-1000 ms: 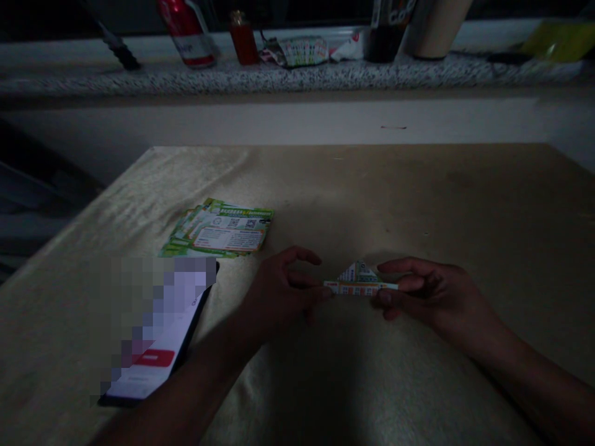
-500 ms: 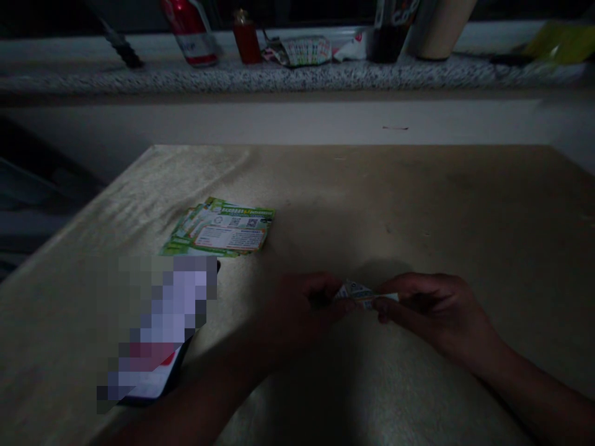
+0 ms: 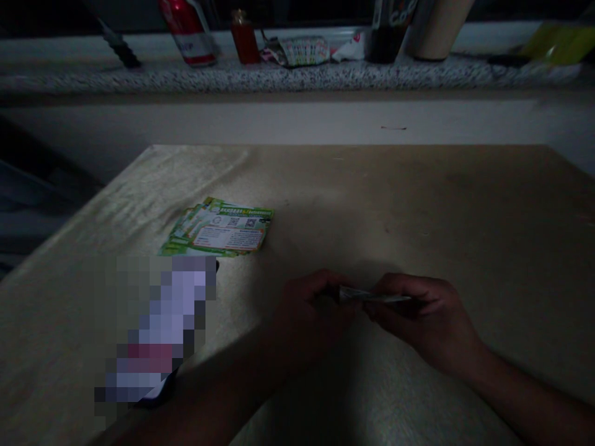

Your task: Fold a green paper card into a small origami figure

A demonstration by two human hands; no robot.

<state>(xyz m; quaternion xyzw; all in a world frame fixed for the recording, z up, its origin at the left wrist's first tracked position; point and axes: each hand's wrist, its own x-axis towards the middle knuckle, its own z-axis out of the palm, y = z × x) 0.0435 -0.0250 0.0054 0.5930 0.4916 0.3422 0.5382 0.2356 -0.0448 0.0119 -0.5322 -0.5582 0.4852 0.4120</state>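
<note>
Paper (image 3: 354,294), folded small, was pinched by the left hand (image 3: 311,310) at one end and the right hand (image 3: 430,313) at the other, over the surface (image 3: 441,198), to the right of the phone (image 3: 171,322) and leaflets (image 3: 227,232).

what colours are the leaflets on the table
The leaflets are mostly green and white, with some orange trim, seen in the head view.

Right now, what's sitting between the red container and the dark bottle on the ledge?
In the head view, between the red container and the dark bottle are a small reddish bottle and, nearer the dark one, crumpled wrapping.
</note>
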